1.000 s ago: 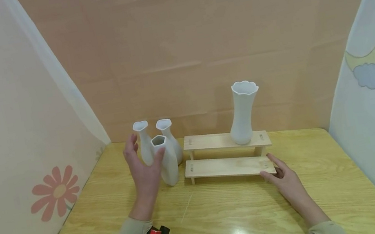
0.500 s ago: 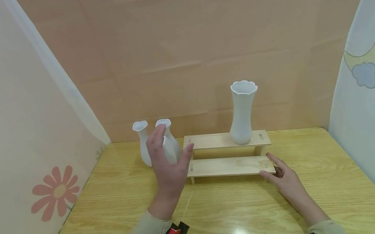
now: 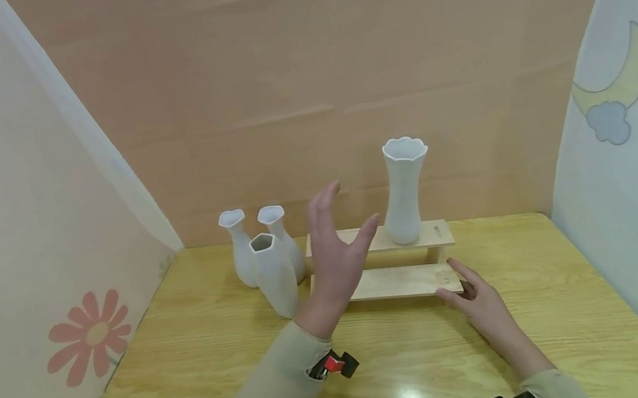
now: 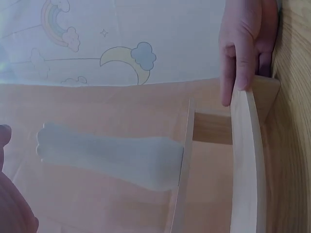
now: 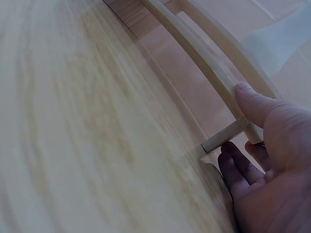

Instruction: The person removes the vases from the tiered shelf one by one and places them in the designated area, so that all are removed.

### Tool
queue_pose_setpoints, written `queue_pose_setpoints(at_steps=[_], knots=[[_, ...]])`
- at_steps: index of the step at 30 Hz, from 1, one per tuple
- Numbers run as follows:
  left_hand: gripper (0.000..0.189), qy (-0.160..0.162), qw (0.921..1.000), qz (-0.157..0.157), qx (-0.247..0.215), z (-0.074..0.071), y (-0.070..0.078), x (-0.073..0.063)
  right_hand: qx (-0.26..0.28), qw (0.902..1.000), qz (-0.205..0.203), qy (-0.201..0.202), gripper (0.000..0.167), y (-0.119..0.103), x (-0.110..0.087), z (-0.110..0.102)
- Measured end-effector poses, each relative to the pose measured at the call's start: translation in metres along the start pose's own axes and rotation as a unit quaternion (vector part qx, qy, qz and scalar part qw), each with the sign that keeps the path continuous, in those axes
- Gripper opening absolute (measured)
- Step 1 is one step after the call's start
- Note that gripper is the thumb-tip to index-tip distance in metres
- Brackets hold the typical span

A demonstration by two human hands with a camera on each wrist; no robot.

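Observation:
A two-tier wooden stand (image 3: 399, 282) stands on the table, with a tall white vase (image 3: 403, 202), its rim scalloped, upright toward the right of its upper shelf. My right hand (image 3: 486, 312) grips the right end of the lower shelf; in the right wrist view the thumb (image 5: 252, 99) lies on the shelf edge and the other fingers curl by the leg. My left hand (image 3: 335, 259) is raised before the stand's left part, holding nothing, thumb and fingers spread apart. It hides part of both shelves. In the left wrist view the vase (image 4: 112, 155) appears sideways.
Left of the stand, a white vase with a five-sided mouth (image 3: 277, 280) stands in front of two narrow-necked white vases, the left one (image 3: 242, 257) and the right one (image 3: 286, 243). A brown backdrop (image 3: 270, 59) rises behind the table (image 3: 447, 360), with patterned cloth at both sides.
My left hand has moved right, past the group of three vases, to before the stand, still holding nothing. My right hand keeps its grip on the lower shelf. The head view has shifted slightly.

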State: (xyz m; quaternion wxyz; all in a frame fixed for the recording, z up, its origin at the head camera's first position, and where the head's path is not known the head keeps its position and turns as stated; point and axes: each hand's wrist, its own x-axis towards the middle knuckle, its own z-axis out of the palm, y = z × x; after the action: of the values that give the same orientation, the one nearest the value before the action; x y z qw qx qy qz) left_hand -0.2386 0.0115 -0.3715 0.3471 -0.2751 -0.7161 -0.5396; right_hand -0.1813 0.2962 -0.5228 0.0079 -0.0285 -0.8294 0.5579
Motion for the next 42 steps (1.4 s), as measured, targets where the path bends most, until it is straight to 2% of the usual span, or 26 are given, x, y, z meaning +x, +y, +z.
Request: queue_pose_setpoints(at_steps=[4,8,13,17,23,34,42], knots=[[0.077,-0.032,0.9972,-0.06,-0.032,0.018,0.001,0.007,0.009,1.0,0.001,-0.001,0.096,-0.001,0.0,0.002],[0.077,-0.049,0.9935,-0.089,-0.052,0.036,0.0,0.014,0.004,1.0,0.004,0.003,0.097,-0.001,0.0,0.003],[0.077,-0.064,0.9899,-0.121,-0.036,0.059,-0.01,0.022,0.01,0.9999,0.003,0.0,0.096,-0.001,0.001,0.003],[0.077,-0.068,0.9863,-0.15,-0.019,0.071,-0.015,0.025,0.014,0.9999,0.002,-0.004,0.095,-0.002,0.001,0.003],[0.075,-0.063,0.9802,-0.188,-0.01,0.083,-0.019,0.028,0.009,0.9999,0.008,0.002,0.096,-0.002,0.002,0.004],[0.064,-0.069,0.972,-0.224,-0.003,0.095,-0.023,0.029,0.005,1.0,0.006,0.004,0.095,0.0,0.001,0.004],[0.06,-0.07,0.9706,-0.23,0.002,0.099,-0.024,0.029,0.008,0.9999,0.007,-0.001,0.096,0.001,0.003,0.003]])
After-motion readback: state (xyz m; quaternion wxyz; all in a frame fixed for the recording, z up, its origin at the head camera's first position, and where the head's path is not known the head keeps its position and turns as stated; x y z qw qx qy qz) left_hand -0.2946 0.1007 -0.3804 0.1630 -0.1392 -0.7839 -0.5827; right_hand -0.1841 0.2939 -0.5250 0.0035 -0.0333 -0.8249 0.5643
